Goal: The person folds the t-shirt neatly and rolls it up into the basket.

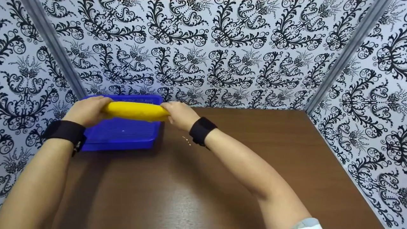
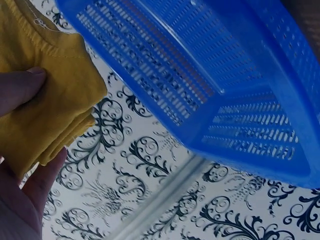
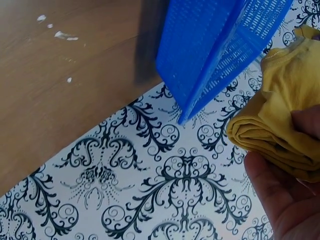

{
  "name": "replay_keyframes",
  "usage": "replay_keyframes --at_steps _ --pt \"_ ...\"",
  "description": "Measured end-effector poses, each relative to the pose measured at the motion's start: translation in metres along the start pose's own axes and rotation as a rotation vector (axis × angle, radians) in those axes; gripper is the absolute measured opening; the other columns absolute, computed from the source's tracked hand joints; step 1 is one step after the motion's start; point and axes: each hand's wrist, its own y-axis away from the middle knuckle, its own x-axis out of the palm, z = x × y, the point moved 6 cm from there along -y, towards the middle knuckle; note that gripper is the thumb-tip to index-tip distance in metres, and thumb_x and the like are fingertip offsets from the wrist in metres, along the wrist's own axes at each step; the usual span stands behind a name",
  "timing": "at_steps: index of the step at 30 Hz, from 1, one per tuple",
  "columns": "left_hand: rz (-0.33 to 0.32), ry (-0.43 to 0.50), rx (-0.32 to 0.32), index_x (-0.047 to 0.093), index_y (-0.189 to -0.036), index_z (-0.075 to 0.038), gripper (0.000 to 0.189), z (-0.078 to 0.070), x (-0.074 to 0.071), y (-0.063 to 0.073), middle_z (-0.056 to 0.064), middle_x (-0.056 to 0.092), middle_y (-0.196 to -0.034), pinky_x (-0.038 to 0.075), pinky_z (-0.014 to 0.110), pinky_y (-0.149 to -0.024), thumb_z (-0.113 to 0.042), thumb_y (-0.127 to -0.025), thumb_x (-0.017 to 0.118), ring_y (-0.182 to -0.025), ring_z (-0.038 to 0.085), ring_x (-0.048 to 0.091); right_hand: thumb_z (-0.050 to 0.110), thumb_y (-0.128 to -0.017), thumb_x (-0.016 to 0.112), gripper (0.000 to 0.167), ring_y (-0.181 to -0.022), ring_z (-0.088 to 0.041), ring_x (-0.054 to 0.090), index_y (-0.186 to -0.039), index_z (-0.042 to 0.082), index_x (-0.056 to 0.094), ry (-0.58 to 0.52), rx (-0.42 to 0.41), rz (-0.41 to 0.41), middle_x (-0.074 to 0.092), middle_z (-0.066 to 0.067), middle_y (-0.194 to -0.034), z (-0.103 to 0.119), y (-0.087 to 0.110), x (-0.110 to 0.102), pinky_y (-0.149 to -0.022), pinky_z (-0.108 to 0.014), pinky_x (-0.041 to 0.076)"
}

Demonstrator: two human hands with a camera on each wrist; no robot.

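A folded yellow shirt (image 1: pixel 136 111) is stretched level between my hands, above the blue basket (image 1: pixel 119 145). My left hand (image 1: pixel 89 111) grips its left end. In the left wrist view, the thumb presses on top of the shirt (image 2: pixel 65 90), near a ribbed band with a loose white thread, and the fingers are beneath. At the other end, my right hand (image 1: pixel 181 114) pinches the shirt. The right wrist view shows its rolled, stacked layers (image 3: pixel 265 132) between thumb and fingers. The basket's perforated walls (image 2: pixel 250 127) show close by.
The basket stands at the back left of the brown table (image 1: pixel 248 143), beside the patterned wall (image 1: pixel 190 63). Grey posts (image 1: pixel 346 57) mark the corners. A few small pale flecks (image 3: pixel 65 36) lie on the tabletop right of the basket.
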Motion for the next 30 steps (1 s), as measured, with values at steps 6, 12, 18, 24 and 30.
replay_keyframes --at_steps 6,12,18,24,30 --pt "0.032 0.000 -0.050 0.068 -0.117 -0.006 0.032 0.022 0.002 0.003 0.018 0.072 -0.104 0.055 0.067 -0.084 -0.013 -0.090 0.084 -0.092 0.041 0.068 0.001 -0.100 0.069 0.057 -0.132 -0.029 0.068 -0.156 0.006 0.056 -0.013 0.020 0.041 0.069 -0.014 -0.145 0.010 -0.014 0.013 -0.116 -0.038 0.052" --pt "0.042 -0.028 -0.083 0.064 -0.112 -0.004 0.030 0.045 0.005 0.010 0.020 0.067 -0.098 0.054 0.067 -0.079 -0.010 -0.088 0.080 -0.089 0.040 0.064 -0.003 -0.098 0.068 0.054 -0.132 -0.029 0.069 -0.151 0.007 0.061 -0.022 -0.013 0.001 0.070 -0.012 -0.146 0.023 -0.028 0.025 -0.117 -0.037 0.052" --pt "-0.007 -0.082 -0.090 0.064 -0.108 -0.002 0.030 0.064 0.010 0.018 0.023 0.070 -0.098 0.055 0.069 -0.077 -0.004 -0.084 0.082 -0.088 0.047 0.066 0.003 -0.102 0.070 0.046 -0.127 -0.026 0.073 -0.146 0.011 0.066 -0.036 -0.030 -0.044 0.074 -0.007 -0.142 0.035 -0.035 0.040 -0.113 -0.033 0.054" --pt "-0.087 -0.126 -0.075 0.071 -0.101 0.001 0.027 0.075 0.015 0.024 0.025 0.073 -0.093 0.054 0.065 -0.076 -0.008 -0.082 0.089 -0.081 0.045 0.064 0.011 -0.106 0.068 0.042 -0.124 -0.024 0.074 -0.148 0.012 0.066 -0.017 -0.031 -0.043 0.076 -0.007 -0.138 0.041 -0.043 0.056 -0.110 -0.033 0.056" --pt "-0.054 -0.152 -0.097 0.073 -0.101 0.002 0.028 0.082 0.032 0.029 0.025 0.073 -0.091 0.053 0.066 -0.075 -0.011 -0.082 0.090 -0.078 0.044 0.064 0.009 -0.107 0.063 0.042 -0.121 -0.022 0.075 -0.149 0.013 0.066 0.038 -0.032 -0.021 0.077 -0.006 -0.135 0.040 -0.048 0.082 -0.107 -0.033 0.058"
